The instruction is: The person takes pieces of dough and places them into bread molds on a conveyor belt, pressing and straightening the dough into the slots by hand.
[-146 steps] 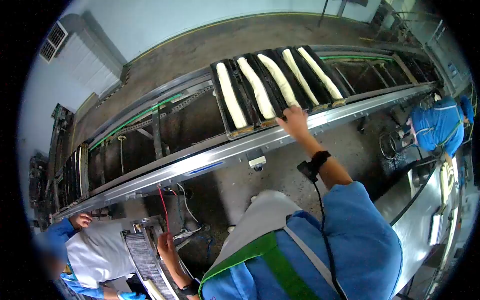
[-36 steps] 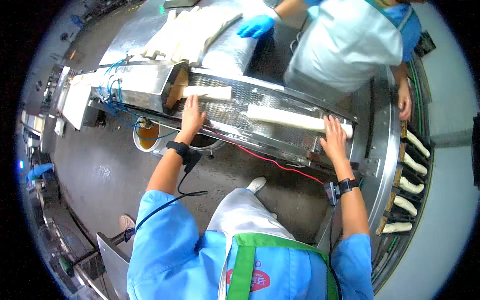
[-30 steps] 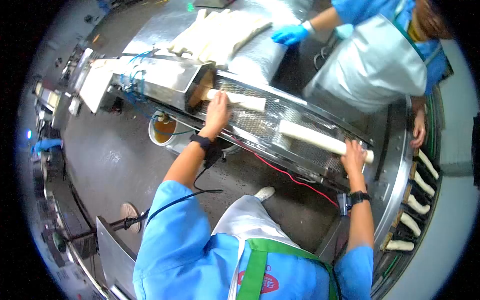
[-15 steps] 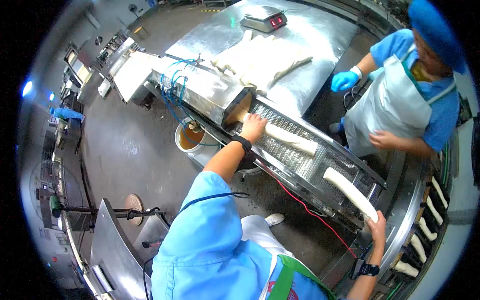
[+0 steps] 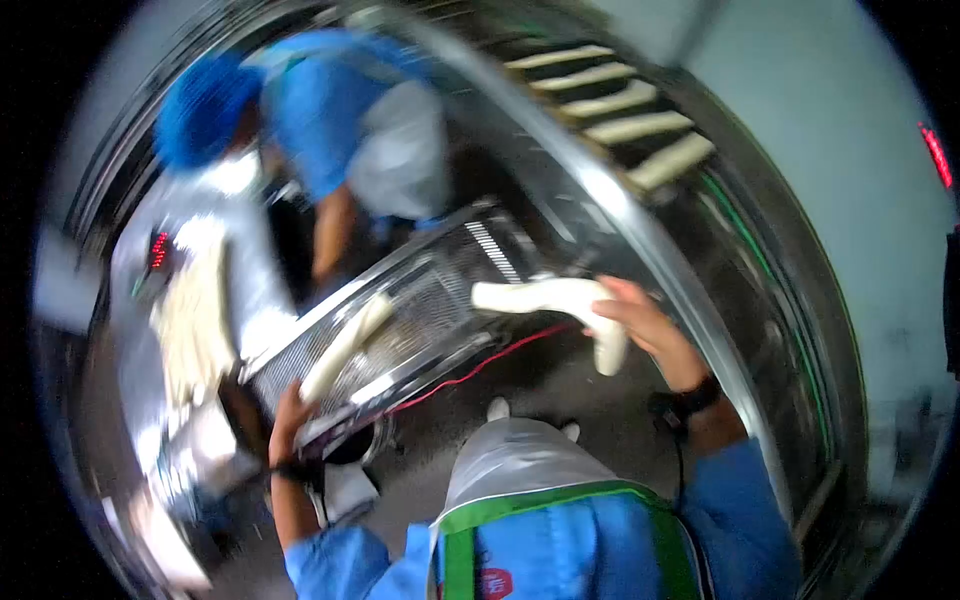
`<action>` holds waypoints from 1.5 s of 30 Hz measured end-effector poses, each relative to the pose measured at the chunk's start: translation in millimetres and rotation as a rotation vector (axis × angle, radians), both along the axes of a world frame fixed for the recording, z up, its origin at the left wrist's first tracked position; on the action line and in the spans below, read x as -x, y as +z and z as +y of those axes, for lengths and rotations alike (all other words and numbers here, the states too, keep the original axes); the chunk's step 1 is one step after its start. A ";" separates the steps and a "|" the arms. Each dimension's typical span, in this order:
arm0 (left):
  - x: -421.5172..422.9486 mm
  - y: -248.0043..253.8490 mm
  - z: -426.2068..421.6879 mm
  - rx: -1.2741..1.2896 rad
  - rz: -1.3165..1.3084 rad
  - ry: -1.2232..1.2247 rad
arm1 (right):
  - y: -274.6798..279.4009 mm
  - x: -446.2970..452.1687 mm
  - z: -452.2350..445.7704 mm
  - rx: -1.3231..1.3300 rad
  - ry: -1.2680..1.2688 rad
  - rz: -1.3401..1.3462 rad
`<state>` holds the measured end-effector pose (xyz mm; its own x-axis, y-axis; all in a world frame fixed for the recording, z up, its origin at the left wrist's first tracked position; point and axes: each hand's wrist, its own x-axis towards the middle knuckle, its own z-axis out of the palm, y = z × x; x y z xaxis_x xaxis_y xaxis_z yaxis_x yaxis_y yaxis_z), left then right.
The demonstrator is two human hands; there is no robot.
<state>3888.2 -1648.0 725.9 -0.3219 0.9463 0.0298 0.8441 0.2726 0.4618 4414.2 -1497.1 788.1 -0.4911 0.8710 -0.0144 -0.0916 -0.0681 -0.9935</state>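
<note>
My right hand (image 5: 640, 318) is closed around a long white dough roll (image 5: 540, 294), lifted past the conveyor's end. This roll bends, and one end hangs down below my fingers. My left hand (image 5: 290, 412) grips the near end of a second dough roll (image 5: 345, 348), which lies along the metal mesh conveyor (image 5: 425, 300). Motion blurs the left fingers somewhat. Beyond the left hand, the steel machine housing (image 5: 205, 445) stands at the conveyor's lower end.
A co-worker in a blue cap (image 5: 205, 112) bends over beyond the conveyor. Several dough strips (image 5: 635, 126) lie in dark slots past a curved steel rail (image 5: 610, 195). More dough (image 5: 195, 325) is piled on the steel table (image 5: 135, 370). A red cable (image 5: 490, 362) runs beside the conveyor.
My view has swung right. The right hand's dough roll has come up off the conveyor and now bends. The left hand stays with its roll. The co-worker has leaned toward the table.
</note>
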 end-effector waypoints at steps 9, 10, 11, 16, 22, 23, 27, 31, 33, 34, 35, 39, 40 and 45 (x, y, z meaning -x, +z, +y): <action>-255.4 64.0 -100.7 -0.382 -1.047 -0.224 | 3.6 -228.7 -232.8 -0.107 -0.363 0.232; -247.7 76.7 -84.0 -0.388 -1.071 -0.210 | 13.9 -205.7 -219.3 -0.079 -0.421 0.231; -286.6 86.9 -103.8 -0.397 -1.076 -0.231 | 15.8 -246.9 -261.3 -0.097 -0.472 0.267; -328.0 135.3 -117.0 -0.304 -1.140 -0.345 | 71.3 -293.6 -439.3 -0.064 -0.838 0.268; -157.7 188.8 86.9 -0.191 -1.162 -0.462 | 150.8 -69.9 -324.7 -0.062 -1.271 0.149; -158.8 194.1 105.6 -0.171 -1.160 -0.486 | 164.5 -64.6 -319.1 -0.068 -1.283 0.166; -205.8 215.8 140.6 -0.205 -0.942 -0.781 | 202.0 -95.6 -321.6 0.046 -1.636 0.123; -293.9 244.2 155.1 -0.050 -1.303 -0.560 | 204.9 -151.2 -360.5 -0.215 -1.636 0.203; -344.3 250.7 166.3 0.121 -1.354 -0.656 | 217.4 -179.3 -368.9 -0.183 -1.692 0.112; -383.0 260.7 167.0 0.139 -1.376 -0.702 | 224.3 -202.5 -366.1 -0.175 -1.731 0.097; -418.8 270.8 159.3 0.158 -1.396 -0.749 | 228.0 -224.8 -369.7 -0.177 -1.714 0.074; -553.7 304.5 135.4 0.284 -1.407 -0.905 | 238.2 -324.2 -366.5 -0.158 -1.732 -0.019; -585.9 302.2 144.9 0.336 -1.454 -1.029 | 241.9 -350.0 -364.5 -0.194 -1.728 -0.066; -741.4 332.2 99.6 0.458 -1.700 -1.295 | 253.2 -439.0 -372.3 -0.265 -1.717 -0.179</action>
